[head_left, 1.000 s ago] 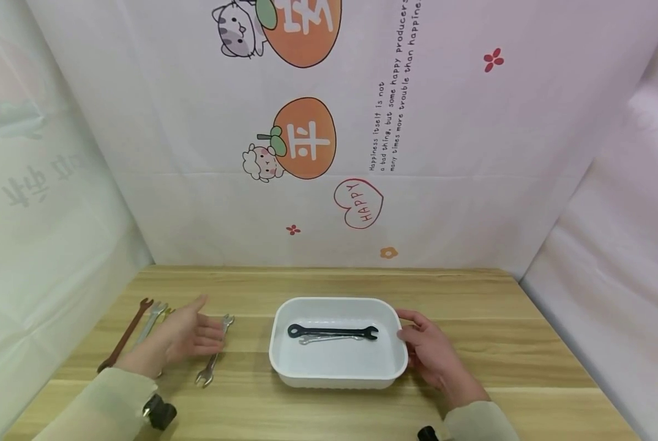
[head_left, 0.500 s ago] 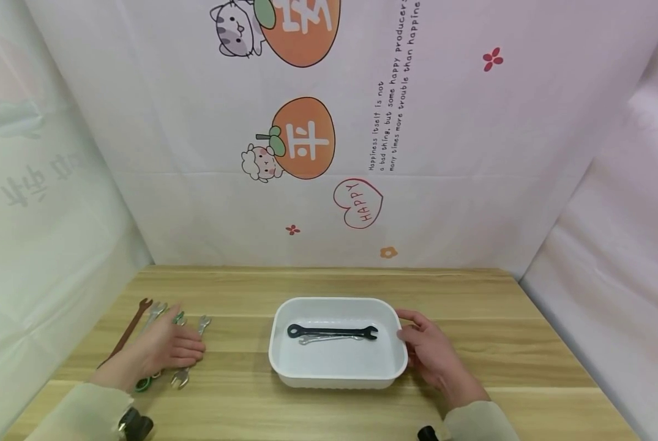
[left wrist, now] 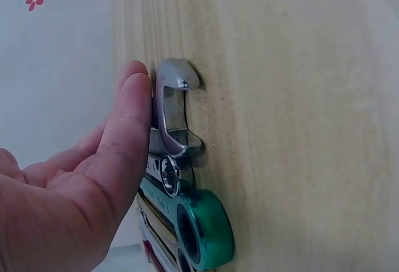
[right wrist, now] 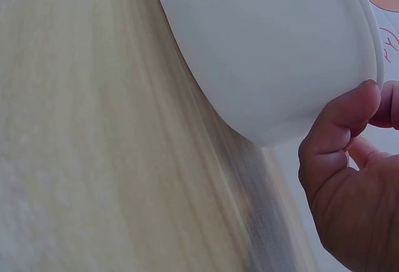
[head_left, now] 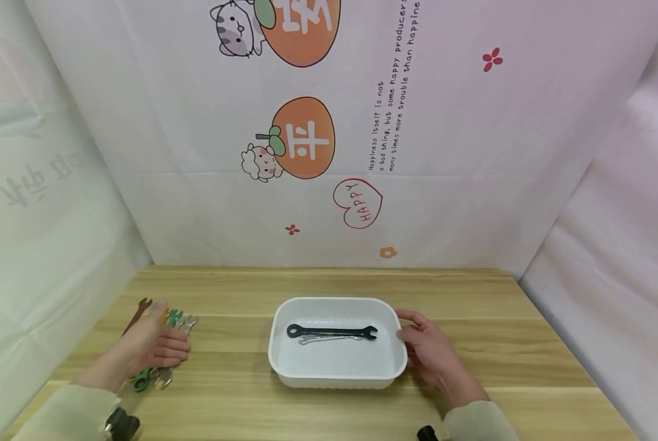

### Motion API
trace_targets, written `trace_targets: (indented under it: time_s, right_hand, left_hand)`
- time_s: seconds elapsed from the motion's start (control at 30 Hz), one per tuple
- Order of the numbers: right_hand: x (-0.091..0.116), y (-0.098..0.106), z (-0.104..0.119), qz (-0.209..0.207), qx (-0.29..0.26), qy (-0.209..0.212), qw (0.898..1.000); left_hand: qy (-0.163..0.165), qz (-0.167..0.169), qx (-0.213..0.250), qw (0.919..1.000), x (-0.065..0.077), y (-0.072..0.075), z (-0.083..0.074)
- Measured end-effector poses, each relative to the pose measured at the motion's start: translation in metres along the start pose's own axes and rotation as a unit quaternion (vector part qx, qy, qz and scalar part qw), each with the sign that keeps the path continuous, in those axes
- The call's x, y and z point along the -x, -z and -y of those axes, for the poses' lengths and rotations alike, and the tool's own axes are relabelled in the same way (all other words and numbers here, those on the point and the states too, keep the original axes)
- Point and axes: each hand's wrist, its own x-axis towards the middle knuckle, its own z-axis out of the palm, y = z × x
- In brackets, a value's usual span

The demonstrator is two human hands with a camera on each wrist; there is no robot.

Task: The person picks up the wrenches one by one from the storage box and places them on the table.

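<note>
My left hand (head_left: 141,349) lies over a cluster of wrenches at the left of the table, its straight fingers against a silver open-ended wrench (left wrist: 171,113). A green ratchet wrench (left wrist: 215,228) and several others lie side by side beyond it, partly hidden by the hand. The jaw of a reddish-brown wrench (head_left: 138,312) shows at the far side. With bent fingers, my right hand (head_left: 436,355) holds the right side of a white plastic tub (right wrist: 262,53) at its rim. Inside the tub, a black combination wrench (head_left: 331,331) lies across a smaller silver wrench (head_left: 320,340).
The wood-grain table (head_left: 240,404) ends at a white printed cloth (head_left: 444,214) behind it. Plain cloth walls rise on the left and right. A small black device (head_left: 122,422) is strapped at the left sleeve.
My left hand has moved left, sliding the silver wrench across the table up against the other wrenches. My right hand and the tub have stayed in place.
</note>
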Motion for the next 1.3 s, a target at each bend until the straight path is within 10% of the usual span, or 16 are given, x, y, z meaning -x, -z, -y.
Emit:
trace_targets:
  time_s: [0.17, 0.3, 0.5, 0.6, 0.77, 1.07, 1.3]
  right_hand:
    - [0.0, 0.0, 0.0, 0.002, -0.001, -0.001, 1.0]
    - [0.0, 0.0, 0.001, 0.003, -0.004, -0.001, 1.0]
    - [0.001, 0.001, -0.001, 0.008, -0.011, 0.0, 1.0]
    - [0.001, 0.001, -0.001, 0.008, -0.01, -0.001, 1.0]
    - [0.0, 0.0, -0.001, 0.002, -0.005, 0.005, 1.0]
    - [-0.001, -0.002, -0.003, 0.001, -0.007, 0.005, 1.0]
    - [-0.001, -0.001, -0.002, -0.004, -0.005, 0.004, 1.0]
  left_hand:
    - [-0.007, 0.002, -0.006, 1.0, 0.0, -0.001, -0.003]
    - [-0.093, 0.104, 0.033, 0.9897, 0.0, -0.004, -0.012]
    - [-0.264, 0.368, 0.079, 0.8879, -0.004, -0.041, -0.038]
    - [-0.303, 0.39, 0.015, 0.8697, -0.005, -0.076, -0.055]
    - [-0.29, 0.362, -0.122, 0.8775, -0.01, -0.13, -0.077]
    - [-0.162, 0.266, -0.256, 0.9149, -0.033, -0.187, -0.079]
    - [-0.166, 0.247, -0.307, 0.904, -0.041, -0.204, -0.078]
